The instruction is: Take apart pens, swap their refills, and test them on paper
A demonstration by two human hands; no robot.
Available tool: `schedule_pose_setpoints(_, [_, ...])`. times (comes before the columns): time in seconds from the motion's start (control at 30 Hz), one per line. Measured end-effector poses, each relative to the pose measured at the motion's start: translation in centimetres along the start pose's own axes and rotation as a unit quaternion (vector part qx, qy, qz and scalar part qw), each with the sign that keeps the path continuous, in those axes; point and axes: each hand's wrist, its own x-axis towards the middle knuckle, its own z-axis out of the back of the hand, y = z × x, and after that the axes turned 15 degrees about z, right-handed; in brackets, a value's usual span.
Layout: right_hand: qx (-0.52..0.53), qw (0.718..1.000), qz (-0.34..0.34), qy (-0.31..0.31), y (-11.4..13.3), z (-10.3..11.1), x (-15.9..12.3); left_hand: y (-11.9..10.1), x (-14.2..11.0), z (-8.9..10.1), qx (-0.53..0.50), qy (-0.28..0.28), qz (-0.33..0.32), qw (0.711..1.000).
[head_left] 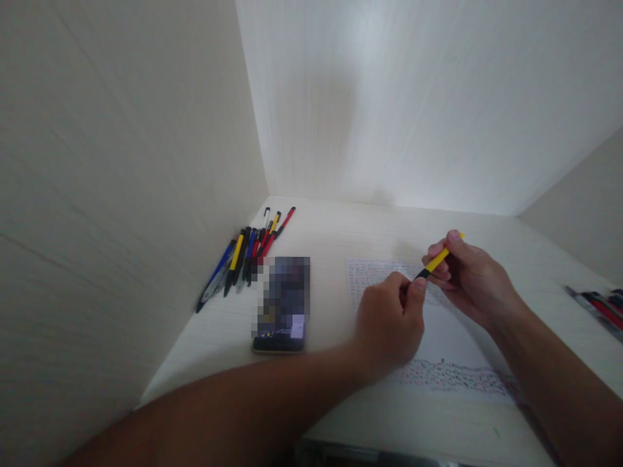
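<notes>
A yellow pen [437,261] with a black grip end is held slantwise between my two hands, above a sheet of paper [452,331]. My left hand [392,318] is closed round the black lower end, hiding its tip. Higher up, the fingers and thumb of my right hand [472,275] pinch the yellow barrel near its top. Rows of small marks in dark and reddish ink cover the paper's upper part and a band near its lower edge; the middle stretch looks blank. My hands and forearms cover parts of the sheet.
Left of the paper lies a phone [280,340], its screen mostly pixelated. Beyond it, several pens [238,256] in blue, yellow, black and red lie by the left panel [121,194]. More pens [601,308] lie at the right edge. A pale back panel [389,130] closes off the desk.
</notes>
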Motion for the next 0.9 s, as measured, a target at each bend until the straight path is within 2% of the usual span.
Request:
schedule_pose_setpoints(0.13, [0.005, 1.0, 0.005, 0.026, -0.29, -0.02, 0.02, -0.03, 0.06, -0.15, 0.001, -0.01, 0.022, 1.0])
schedule_pose_setpoints(0.4, [0.018, 0.999, 0.015, 0.044, -0.17, -0.1, -0.16, -0.42, -0.01, -0.35, -0.041, 0.006, 0.07, 0.997])
schedule_pose_setpoints(0.7, [0.001, 0.998, 0.025, 0.052, 0.07, -0.05, -0.16, -0.3, -0.23, -0.49, -0.038, 0.005, 0.079, 0.996])
schedule_pose_setpoints(0.9, [-0.009, 0.998, 0.025, 0.062, 0.13, 0.18, -0.16, -0.64, -0.25, -0.49, -0.078, 0.026, 0.1, 0.992])
